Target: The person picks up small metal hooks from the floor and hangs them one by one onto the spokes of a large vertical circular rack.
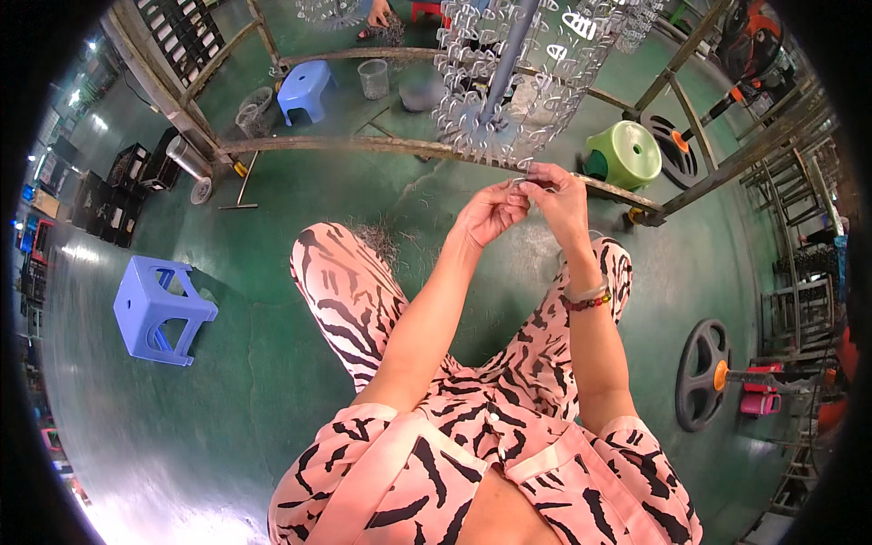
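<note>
In front of me stands a rack (498,82), a grey pole ringed with many small bent silver wire pieces. My hands meet just below its lowest row. My left hand (493,211) has its fingers curled and its fingertips pinched together. Thumb and forefinger of my right hand (560,198) are pressed together beside them. Between the fingertips shows a small silver metal piece (521,181), mostly hidden, so its exact shape cannot be made out. A bracelet of dark red beads and a pale bangle circle my right wrist.
A metal frame (318,143) runs across beyond my knees. Blue stools (145,304) (307,89) and a green stool (631,153) stand around. Loose wire pieces (377,241) lie by my left knee. A black handwheel (704,375) is at the right. Another person's hand (379,13) shows far ahead.
</note>
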`<move>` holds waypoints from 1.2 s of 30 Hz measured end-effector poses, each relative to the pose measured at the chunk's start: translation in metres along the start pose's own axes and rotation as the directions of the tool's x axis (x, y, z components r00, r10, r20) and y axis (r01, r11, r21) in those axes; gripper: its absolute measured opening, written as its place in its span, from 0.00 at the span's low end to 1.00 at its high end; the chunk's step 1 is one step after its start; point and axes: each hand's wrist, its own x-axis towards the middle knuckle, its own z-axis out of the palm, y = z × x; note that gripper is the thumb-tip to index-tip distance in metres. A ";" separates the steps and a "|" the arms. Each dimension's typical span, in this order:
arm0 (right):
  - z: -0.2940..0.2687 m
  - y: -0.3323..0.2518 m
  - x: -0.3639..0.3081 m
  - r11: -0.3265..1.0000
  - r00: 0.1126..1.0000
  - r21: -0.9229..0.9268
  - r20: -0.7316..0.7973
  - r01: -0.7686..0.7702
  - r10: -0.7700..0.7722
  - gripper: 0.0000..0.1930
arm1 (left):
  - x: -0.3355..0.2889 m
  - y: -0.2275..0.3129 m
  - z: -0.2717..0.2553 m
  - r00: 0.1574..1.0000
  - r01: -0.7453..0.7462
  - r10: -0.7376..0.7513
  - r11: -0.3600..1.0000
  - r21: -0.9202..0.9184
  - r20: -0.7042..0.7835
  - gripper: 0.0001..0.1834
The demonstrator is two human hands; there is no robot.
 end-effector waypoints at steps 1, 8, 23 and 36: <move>-0.001 0.000 0.000 1.000 1.000 -0.028 -0.004 -0.008 0.008 0.13 | 0.000 -0.001 -0.001 1.000 0.001 -0.001 1.000 -0.003 -0.001 0.11; 0.002 -0.004 0.002 0.995 0.995 0.022 0.020 -0.096 0.095 0.07 | -0.003 0.006 -0.007 0.994 0.036 -0.018 0.985 0.170 -0.106 0.08; 0.029 0.026 0.001 0.973 0.981 0.194 -0.125 -0.123 0.149 0.08 | -0.007 -0.008 0.011 0.626 -0.218 0.774 0.288 0.933 -0.093 0.08; 0.040 0.007 0.011 0.998 0.969 -0.056 -0.240 0.039 -0.051 0.10 | 0.004 0.019 0.038 0.690 0.002 0.721 -0.089 0.996 0.063 0.09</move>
